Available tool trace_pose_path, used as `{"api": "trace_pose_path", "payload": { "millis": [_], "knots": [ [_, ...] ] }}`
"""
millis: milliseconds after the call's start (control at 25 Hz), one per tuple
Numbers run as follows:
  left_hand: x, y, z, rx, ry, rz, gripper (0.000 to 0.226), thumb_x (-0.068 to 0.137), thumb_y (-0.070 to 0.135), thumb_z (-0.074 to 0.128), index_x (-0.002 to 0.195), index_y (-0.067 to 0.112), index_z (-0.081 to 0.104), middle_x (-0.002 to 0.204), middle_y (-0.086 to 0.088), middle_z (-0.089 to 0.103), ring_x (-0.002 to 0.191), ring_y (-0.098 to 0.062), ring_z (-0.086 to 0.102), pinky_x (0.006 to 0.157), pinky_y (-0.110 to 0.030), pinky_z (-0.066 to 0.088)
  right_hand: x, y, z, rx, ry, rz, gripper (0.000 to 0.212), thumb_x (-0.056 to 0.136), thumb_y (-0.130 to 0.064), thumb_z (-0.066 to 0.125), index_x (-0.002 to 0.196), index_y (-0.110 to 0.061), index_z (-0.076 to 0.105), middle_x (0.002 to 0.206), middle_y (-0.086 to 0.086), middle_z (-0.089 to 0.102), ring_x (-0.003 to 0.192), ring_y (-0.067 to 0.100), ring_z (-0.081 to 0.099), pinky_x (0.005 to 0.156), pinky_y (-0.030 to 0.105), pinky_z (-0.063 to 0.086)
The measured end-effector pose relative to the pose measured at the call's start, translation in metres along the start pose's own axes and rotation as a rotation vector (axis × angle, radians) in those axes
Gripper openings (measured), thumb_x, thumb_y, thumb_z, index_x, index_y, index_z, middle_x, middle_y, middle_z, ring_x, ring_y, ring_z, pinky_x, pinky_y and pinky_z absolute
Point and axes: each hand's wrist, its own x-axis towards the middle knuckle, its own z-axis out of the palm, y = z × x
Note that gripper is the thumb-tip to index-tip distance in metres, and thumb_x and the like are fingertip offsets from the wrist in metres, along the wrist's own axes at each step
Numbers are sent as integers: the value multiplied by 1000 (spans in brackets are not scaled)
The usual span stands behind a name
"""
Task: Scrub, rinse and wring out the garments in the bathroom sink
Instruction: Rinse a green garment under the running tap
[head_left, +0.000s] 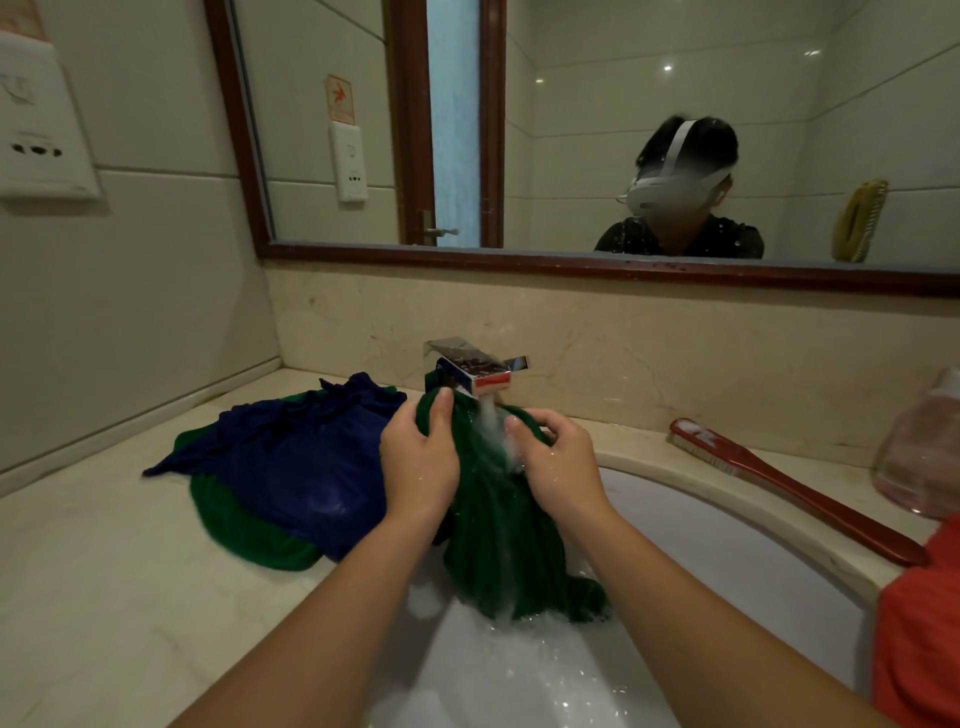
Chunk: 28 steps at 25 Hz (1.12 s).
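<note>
Inspector: Wall fittings?
Officer: Wood-framed mirror (597, 104) above the bench (104, 571) back edge; white socket box (41, 119) on the left wall.
Inspector: Bench items?
Officer: One clear pinkish bottle (922, 447), blurred, at the right edge.

A bathroom: tiled walls, a framed mirror (623, 130) above the marble counter (104, 571), chrome faucet (475, 369) over the sink (727, 551).

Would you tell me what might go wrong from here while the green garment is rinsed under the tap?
The left hand and right hand hold the green garment close under the faucet, so water may splash onto the counter. The blue garment beside the sink could catch sudsy splashes. The red brush near the rim might get knocked in.
</note>
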Motion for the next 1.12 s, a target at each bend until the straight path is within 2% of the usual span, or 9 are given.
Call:
{"api": "trace_pose_path", "payload": {
  "millis": [120, 200, 440, 560, 640, 760, 880, 1000, 1120],
  "knots": [
    [-1, 2, -5, -21, 91, 41, 33, 103, 39, 54, 85, 14, 66, 77, 0, 65, 67, -3, 59, 56, -12, 44, -4, 3, 11, -108, -67, -59, 23, 98, -45, 64, 114, -29, 70, 106, -9, 72, 99, 11, 68, 86, 39, 61],
    [-1, 2, -6, -15, 104, 46, 34, 103, 40, 53, 84, 14, 65, 77, -1, 65, 67, -5, 59, 56, -12, 44, -7, 1, 14, -112, -81, -62, 28, 97, -46, 64, 118, -28, 69, 106, -9, 71, 95, 9, 68, 80, 35, 61],
    [-3, 0, -1, -21, 9, 15, 35, 103, 42, 52, 88, 13, 65, 78, -4, 66, 64, -1, 60, 54, -14, 46, -4, 2, 5, -136, -64, -91, 21, 99, -41, 63, 105, -24, 75, 94, -8, 73, 88, 8, 68, 75, 30, 56],
    [3, -7, -1, 9, -50, -58, 42, 101, 49, 51, 89, 12, 66, 83, -8, 69, 76, -20, 67, 64, -34, 54, -5, -3, -1, -87, -32, -125, 11, 100, -33, 65, 99, -28, 74, 92, -11, 74, 87, 3, 68, 76, 25, 55],
    [5, -11, 1, 45, -128, -80, 45, 101, 52, 49, 89, 13, 66, 83, -8, 69, 78, -24, 68, 68, -43, 57, -4, -3, -4, -53, 41, -177, 8, 99, -29, 67, 102, -27, 74, 95, -13, 75, 91, 1, 69, 85, 30, 58],
    [1, -10, 3, 91, -199, -72, 41, 102, 50, 48, 89, 15, 66, 83, -4, 69, 77, -19, 68, 66, -37, 55, -4, -3, -9, -53, 88, -218, 11, 98, -26, 68, 107, -31, 72, 103, -19, 72, 100, -2, 67, 94, 31, 57],
    [-1, -8, 3, 92, -207, -57, 38, 103, 48, 49, 89, 17, 66, 83, -2, 69, 75, -15, 67, 61, -28, 50, -6, -3, -9, -93, 50, -213, 16, 99, -30, 67, 113, -37, 70, 109, -24, 68, 107, -6, 62, 98, 29, 54],
    [-1, -5, 4, -13, -204, -90, 35, 103, 44, 50, 92, 17, 67, 83, -3, 70, 75, -15, 68, 58, -24, 52, -7, -1, -4, -103, 26, -207, 22, 96, -33, 70, 118, -30, 72, 114, -17, 71, 109, -2, 63, 100, 32, 54],
    [-2, -3, 4, -111, -226, -131, 32, 103, 42, 52, 97, 17, 70, 87, -4, 74, 78, -17, 72, 63, -30, 59, -8, 1, 1, -78, -18, -149, 39, 91, -38, 76, 128, -27, 69, 120, -13, 70, 109, 1, 64, 97, 30, 55]
  ]
}}
